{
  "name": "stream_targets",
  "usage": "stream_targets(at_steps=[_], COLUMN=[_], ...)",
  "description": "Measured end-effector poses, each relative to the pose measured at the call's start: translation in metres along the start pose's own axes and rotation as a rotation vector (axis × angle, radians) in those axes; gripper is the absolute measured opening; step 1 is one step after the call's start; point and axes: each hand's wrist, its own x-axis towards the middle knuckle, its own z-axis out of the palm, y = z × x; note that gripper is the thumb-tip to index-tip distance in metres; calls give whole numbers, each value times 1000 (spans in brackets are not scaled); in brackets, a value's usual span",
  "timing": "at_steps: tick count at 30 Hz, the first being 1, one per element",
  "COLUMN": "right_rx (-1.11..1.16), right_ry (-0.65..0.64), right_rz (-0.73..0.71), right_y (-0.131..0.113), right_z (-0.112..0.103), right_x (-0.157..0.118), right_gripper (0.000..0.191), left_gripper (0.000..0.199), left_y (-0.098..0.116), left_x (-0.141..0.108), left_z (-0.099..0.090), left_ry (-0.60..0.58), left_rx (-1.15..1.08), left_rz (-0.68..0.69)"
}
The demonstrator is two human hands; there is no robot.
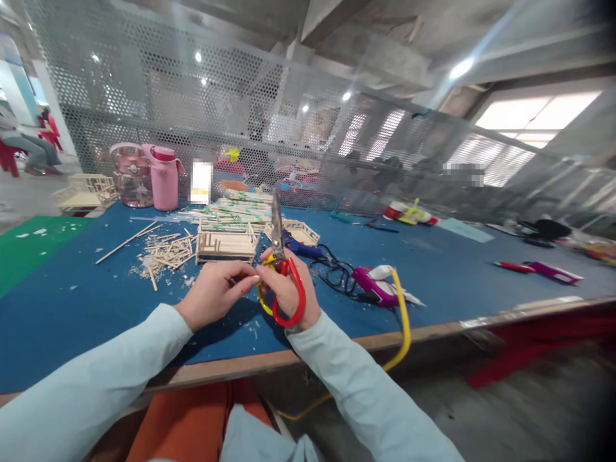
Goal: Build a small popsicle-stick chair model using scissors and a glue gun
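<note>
My right hand (298,292) is wrapped around scissors (276,224) with one red and one yellow handle loop, their blades pointing up and away from me. Its fingertips meet those of my left hand (216,292), which is closed in a pinch. Whatever lies between the left fingertips is too small to make out. Just beyond the hands stands a small frame of wooden sticks (231,247). Behind the scissors is a second stick piece (303,231), partly covered by a blue glue gun (301,247). Left of the frame lies a pile of short cut sticks (168,251).
A purple tool (378,287) with a yellow cord lies right of my hands. At the back stand a pink bottle (164,181) and a clear pink bottle (135,183), near bundled sticks (240,208). A perforated metal screen (216,96) borders the blue table (433,263).
</note>
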Motion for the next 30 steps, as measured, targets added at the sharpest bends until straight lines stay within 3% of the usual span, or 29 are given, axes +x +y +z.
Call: stream_targets(at_steps=[5, 8, 12, 20, 23, 27, 30], right_rx=[269, 341, 384, 272, 77, -563, -981], right_ry=[111, 231, 283, 56, -14, -161, -269], right_rz=[17, -4, -42, 60, 51, -159, -219], right_y=[6, 8, 13, 12, 3, -3, -3], right_z=[15, 22, 25, 19, 0, -33, -45], right_x=[-2, 0, 2, -5, -3, 7, 20], right_gripper=[31, 33, 32, 37, 36, 29, 30], left_gripper=[26, 28, 26, 27, 22, 14, 23], left_y=[3, 4, 4, 5, 5, -9, -29], left_x=[1, 1, 2, 6, 12, 30, 40], left_z=[6, 7, 6, 3, -13, -57, -86], left_ry=[21, 31, 74, 111, 159, 587, 718], left_rx=[-586, -776, -736, -615, -423, -270, -297], left_rz=[-292, -323, -284, -254, -256, -123, -148])
